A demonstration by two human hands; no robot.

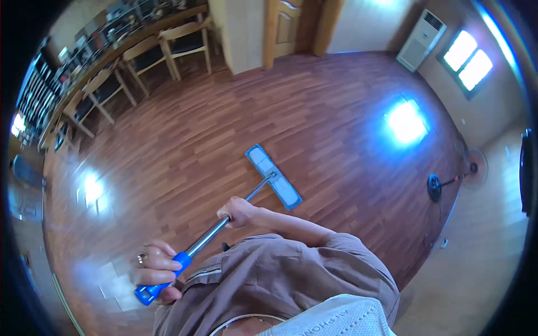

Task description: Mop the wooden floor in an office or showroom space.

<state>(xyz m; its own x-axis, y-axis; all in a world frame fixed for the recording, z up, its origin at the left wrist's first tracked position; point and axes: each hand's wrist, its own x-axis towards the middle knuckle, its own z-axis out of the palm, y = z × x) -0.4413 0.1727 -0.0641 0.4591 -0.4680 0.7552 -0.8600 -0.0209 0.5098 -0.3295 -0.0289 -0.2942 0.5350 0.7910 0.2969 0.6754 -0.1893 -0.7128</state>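
Person's got a flat mop (224, 224) in both hands, seen from above. Left hand (157, 267) is wrapped tight around the blue handle end (162, 278), down by the hip, with a ring showing on one finger. Right hand (238, 211) is closed round the metal pole farther along, arm stretched forward. Makes sense as a hold: top hand steers, lower hand pushes, so the pole runs at a slant from the body out to the floor.

The mop head (273, 176), a long blue pad, lies flat on the wood floor (314, 101) just ahead of the right hand, turned crosswise to the pole so its full length meets the boards.

The floor's glossy, with bright window glare (406, 121) off to the right and another patch on the left. Chairs (185, 45) sit along a long table (112, 56) at the far left wall, a standing air conditioner (421, 39) is in the far corner, and a floor fan (454, 182) is over by the right wall, well apart from the mop.
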